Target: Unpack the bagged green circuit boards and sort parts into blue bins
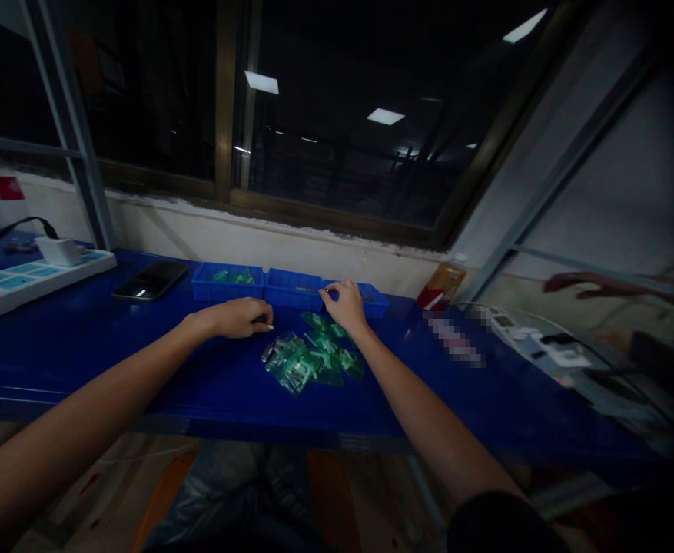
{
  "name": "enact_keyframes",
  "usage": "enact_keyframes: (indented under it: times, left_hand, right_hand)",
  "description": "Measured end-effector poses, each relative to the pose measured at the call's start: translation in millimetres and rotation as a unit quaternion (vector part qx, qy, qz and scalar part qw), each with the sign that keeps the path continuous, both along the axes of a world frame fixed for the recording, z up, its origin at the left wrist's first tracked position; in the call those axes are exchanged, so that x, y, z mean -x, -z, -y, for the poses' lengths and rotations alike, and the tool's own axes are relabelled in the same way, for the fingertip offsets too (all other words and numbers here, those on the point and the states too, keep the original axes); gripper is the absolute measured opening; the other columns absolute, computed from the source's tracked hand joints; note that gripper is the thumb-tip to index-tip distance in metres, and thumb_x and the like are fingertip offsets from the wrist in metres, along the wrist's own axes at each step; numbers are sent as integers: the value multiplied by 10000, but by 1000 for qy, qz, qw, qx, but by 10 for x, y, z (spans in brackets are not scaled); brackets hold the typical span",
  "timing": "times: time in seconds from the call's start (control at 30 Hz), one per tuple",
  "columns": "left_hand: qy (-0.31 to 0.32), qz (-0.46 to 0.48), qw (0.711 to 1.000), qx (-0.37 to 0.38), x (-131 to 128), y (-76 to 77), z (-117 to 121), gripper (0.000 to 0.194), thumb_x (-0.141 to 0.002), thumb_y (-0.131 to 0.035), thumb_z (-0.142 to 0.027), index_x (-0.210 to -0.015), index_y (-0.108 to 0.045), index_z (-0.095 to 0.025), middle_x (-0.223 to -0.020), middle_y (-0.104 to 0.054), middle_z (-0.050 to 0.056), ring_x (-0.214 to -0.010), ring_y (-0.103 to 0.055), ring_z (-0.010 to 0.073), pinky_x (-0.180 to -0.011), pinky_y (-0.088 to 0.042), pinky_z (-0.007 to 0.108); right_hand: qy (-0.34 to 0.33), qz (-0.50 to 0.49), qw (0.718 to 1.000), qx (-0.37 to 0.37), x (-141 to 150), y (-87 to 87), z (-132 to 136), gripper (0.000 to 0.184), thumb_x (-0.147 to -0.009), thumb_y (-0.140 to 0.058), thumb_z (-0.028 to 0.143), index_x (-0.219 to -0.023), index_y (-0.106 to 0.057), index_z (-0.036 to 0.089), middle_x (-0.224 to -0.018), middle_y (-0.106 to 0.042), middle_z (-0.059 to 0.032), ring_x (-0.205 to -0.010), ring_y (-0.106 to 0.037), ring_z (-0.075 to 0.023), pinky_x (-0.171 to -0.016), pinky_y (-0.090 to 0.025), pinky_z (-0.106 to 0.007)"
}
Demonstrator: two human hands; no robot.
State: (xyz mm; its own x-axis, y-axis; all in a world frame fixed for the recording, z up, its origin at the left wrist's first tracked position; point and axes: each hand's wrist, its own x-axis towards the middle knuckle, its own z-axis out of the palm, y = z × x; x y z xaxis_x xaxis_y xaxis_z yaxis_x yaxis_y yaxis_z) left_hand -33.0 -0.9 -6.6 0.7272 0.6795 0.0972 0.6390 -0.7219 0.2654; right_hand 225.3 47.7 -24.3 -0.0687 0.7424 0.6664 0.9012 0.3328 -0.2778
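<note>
My left hand [244,317] hovers over or rests on the blue table left of the pile, its fingers curled together; what they hold, if anything, is too small to make out. At the bins' front edge, my right hand [345,302] pinches a small shiny metal piece [332,293]. Between my forearms lies a pile of small green-tinted clear plastic bags [313,361], some with slim metal parts inside. Behind it three blue bins stand in a row: the left bin [227,290] holds green bags, the middle bin [293,298] a few thin metal pieces, and the right bin [376,307] is partly hidden by my hand.
A phone [151,280] lies left of the bins, beside a white power strip [37,280] with a plug in it. At the right stands an orange-and-red drink carton [443,284]. Another person's hand [593,284] reaches in above cables and white items [549,349].
</note>
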Motion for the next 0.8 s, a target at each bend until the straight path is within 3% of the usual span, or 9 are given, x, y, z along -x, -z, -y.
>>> enact_keyframes:
  times: [0.2, 0.4, 0.5, 0.63, 0.8]
  left_hand:
    - [-16, 78, 994, -68, -83, 85, -48, 207, -866, -399, -237, -943, -572, -153, -940, -628, 78, -877, -577, 178, -804, -416, 274]
    - [-6, 240, 968, -68, -205, 112, -216, 179, -856, -401, -213, -1025, -436, -165, -833, -589, 37, -765, -563, 153, -704, -429, 278]
    - [-20, 311, 948, -57, -281, 164, -374, 126, -857, -385, -212, -978, -390, -175, -759, -549, 3, -697, -537, 134, -659, -418, 267]
    - [-41, 332, 941, -58, -329, 268, -376, 67, -866, -378, -237, -904, -391, -183, -687, -495, -22, -622, -502, 116, -614, -397, 248]
    - [-48, 254, 964, -68, -303, 287, -157, 130, -865, -381, -218, -981, -426, -181, -686, -522, -13, -596, -514, 124, -580, -370, 239]
  right_hand:
    - [-18, 12, 1000, -8, 94, -45, 110, 232, -797, -515, 375, -823, -650, 188, -846, -556, -78, -891, -488, -235, -815, -394, -375]
    - [-182, 92, 979, -10, 415, -135, 412, 228, -777, -569, 336, -960, -597, 203, -894, -571, -53, -904, -482, -209, -794, -390, -346]
    - [-198, 123, 972, 13, 490, -107, 461, 194, -768, -585, 286, -938, -575, 192, -880, -578, -46, -856, -486, -189, -765, -387, -328]
    - [-169, 103, 980, 14, 370, -94, 365, 134, -789, -551, 283, -885, -569, 192, -847, -579, -38, -840, -494, -185, -763, -387, -319]
    - [-78, 69, 994, 18, 82, -110, 164, 127, -749, -531, 212, -864, -573, 182, -832, -568, -50, -837, -494, -201, -782, -393, -331]
